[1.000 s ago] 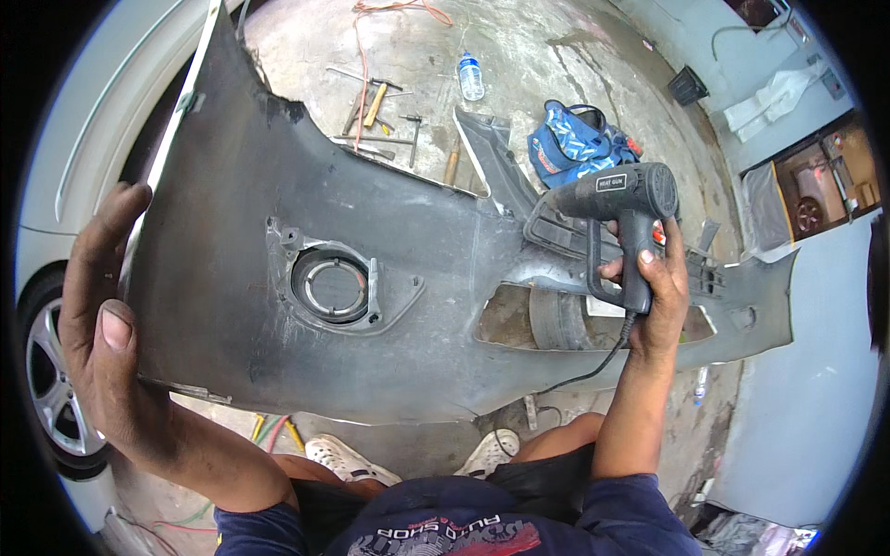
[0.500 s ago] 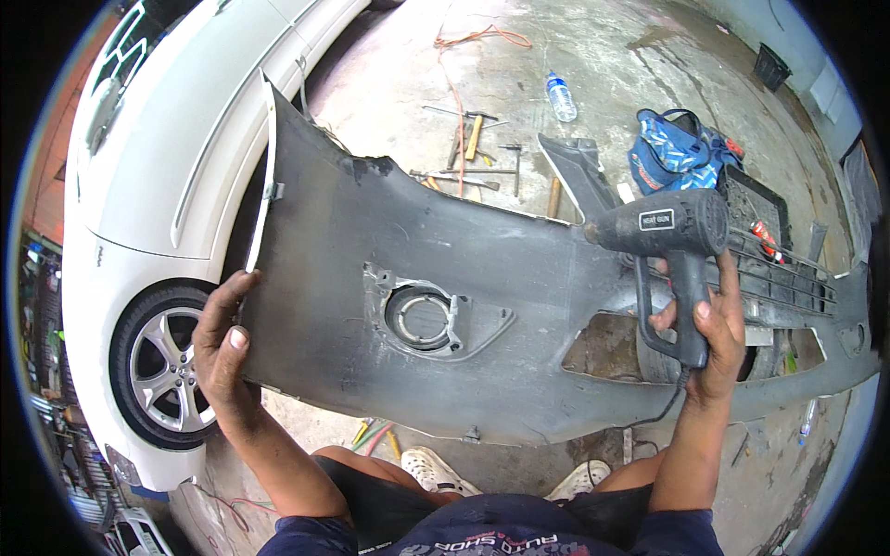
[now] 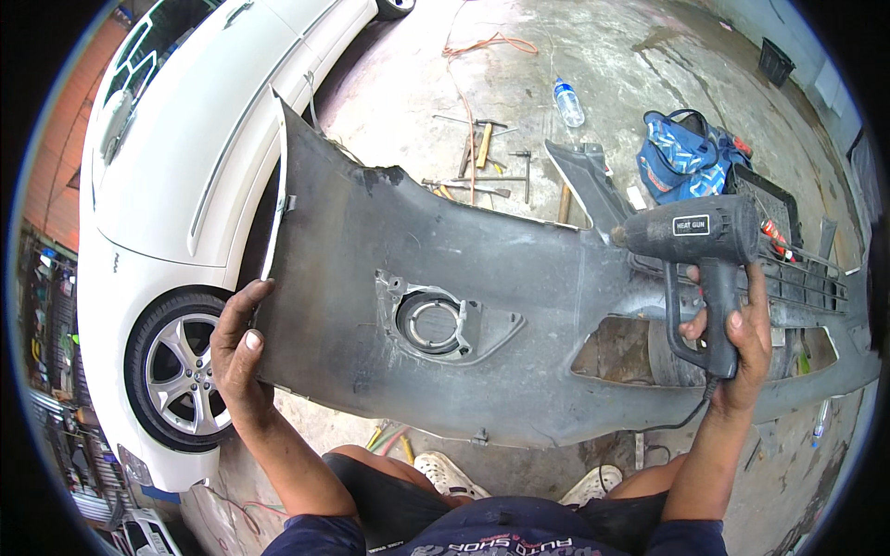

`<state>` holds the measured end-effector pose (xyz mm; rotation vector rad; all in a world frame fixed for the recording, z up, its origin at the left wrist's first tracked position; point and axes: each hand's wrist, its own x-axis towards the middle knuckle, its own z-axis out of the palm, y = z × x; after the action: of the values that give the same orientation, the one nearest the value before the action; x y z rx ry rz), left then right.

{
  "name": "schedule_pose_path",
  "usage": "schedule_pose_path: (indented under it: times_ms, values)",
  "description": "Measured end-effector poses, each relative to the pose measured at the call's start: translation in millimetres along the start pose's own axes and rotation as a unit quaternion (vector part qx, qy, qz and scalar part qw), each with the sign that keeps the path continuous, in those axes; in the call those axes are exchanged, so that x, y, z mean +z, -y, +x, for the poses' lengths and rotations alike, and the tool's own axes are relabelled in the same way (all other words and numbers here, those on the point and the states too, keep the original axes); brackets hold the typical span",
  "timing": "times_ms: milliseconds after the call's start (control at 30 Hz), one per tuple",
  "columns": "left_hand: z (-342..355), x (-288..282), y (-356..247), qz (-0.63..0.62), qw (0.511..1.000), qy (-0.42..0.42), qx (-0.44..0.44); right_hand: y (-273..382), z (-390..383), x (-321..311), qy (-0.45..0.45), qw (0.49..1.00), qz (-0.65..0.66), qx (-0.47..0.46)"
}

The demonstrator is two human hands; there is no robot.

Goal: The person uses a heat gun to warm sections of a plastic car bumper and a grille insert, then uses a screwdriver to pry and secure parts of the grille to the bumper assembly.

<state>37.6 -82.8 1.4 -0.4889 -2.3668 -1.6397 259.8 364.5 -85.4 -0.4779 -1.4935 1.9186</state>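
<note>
A large dark grey car bumper cover [image 3: 334, 269] lies across in front of me with its inner side up. It has a round fog-lamp opening [image 3: 434, 322] near its middle and a wider cut-out to the right. My left hand [image 3: 243, 347] grips the bumper's left edge, thumb on the inner face and fingers around the rim. In my right hand [image 3: 742, 338] is a black heat gun [image 3: 691, 227], held by its handle above the bumper's right part. Its nozzle points left, and its cord hangs down from the handle.
A white car [image 3: 176, 213] with a silver-spoked wheel [image 3: 185, 375] stands close at the left. Beyond the bumper lie hammers and other hand tools [image 3: 482, 153], a water bottle [image 3: 568, 104], an orange cord [image 3: 491, 44], a blue bag [image 3: 681, 153] and a black tray [image 3: 765, 199].
The whole scene has shifted slightly right in the view. The heat gun has moved a little right with my right hand. My left hand keeps its hold on the bumper edge.
</note>
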Motion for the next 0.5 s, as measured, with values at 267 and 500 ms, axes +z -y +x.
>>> schedule_pose_path:
  times_ms: [267,500]
  values:
    - [-3.7,-6.5,5.0,-0.002,1.000,0.015,0.025,2.0,-4.3,-6.6,0.012,1.000,-0.002,-0.002]
    - [-3.3,-2.7,4.4,0.004,1.000,0.018,0.020,4.9,-4.1,-16.7,-0.007,0.999,-0.029,-0.020]
